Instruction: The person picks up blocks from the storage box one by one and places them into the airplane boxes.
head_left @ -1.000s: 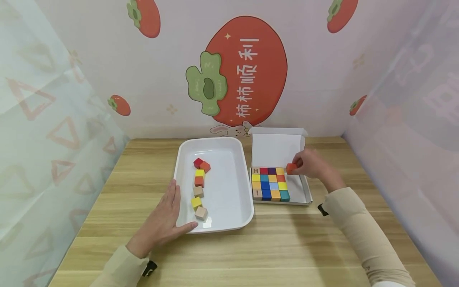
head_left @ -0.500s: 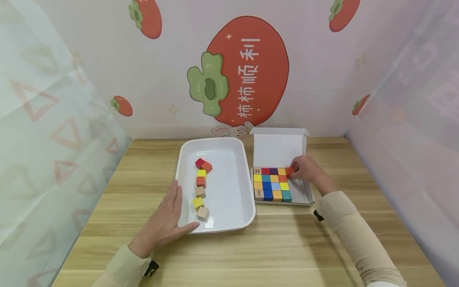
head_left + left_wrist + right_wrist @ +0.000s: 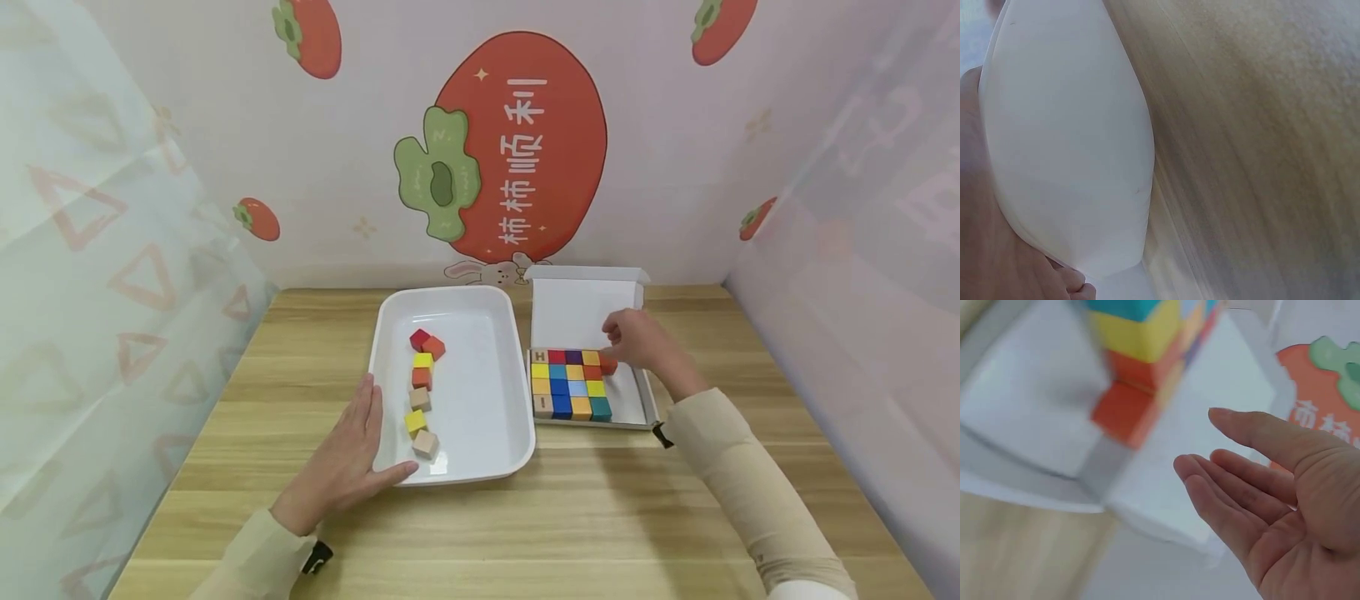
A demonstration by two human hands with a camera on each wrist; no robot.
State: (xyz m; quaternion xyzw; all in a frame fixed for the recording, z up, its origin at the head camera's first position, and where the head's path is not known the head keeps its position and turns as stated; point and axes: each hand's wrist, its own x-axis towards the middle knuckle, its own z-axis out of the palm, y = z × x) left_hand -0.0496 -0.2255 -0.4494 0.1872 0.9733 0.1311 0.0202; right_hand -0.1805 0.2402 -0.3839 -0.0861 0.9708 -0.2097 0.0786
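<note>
My left hand (image 3: 341,457) rests along the left front corner of a white tray (image 3: 487,467), fingers straight against its rim. Inside the tray lies a loose line of several wooden cubes, among them a yellow cube (image 3: 416,423) and a plain wood cube (image 3: 425,444). Just above the white cardboard box (image 3: 633,404), my right hand (image 3: 641,342) holds nothing; the right wrist view shows its thumb and fingers apart. An orange-red cube (image 3: 1124,412) sits in the box at the end of the back row, beside packed rows of coloured cubes (image 3: 576,387).
The box lid (image 3: 581,312) stands raised at the back, near the printed wall (image 3: 337,167). Bare box floor (image 3: 626,396) shows right of the cubes. The wooden table (image 3: 525,533) extends in front of tray and box.
The orange-red cube has gone from my right fingers to the right end of the back row. My right hand has let go and risen slightly. The left hand stays at the tray.
</note>
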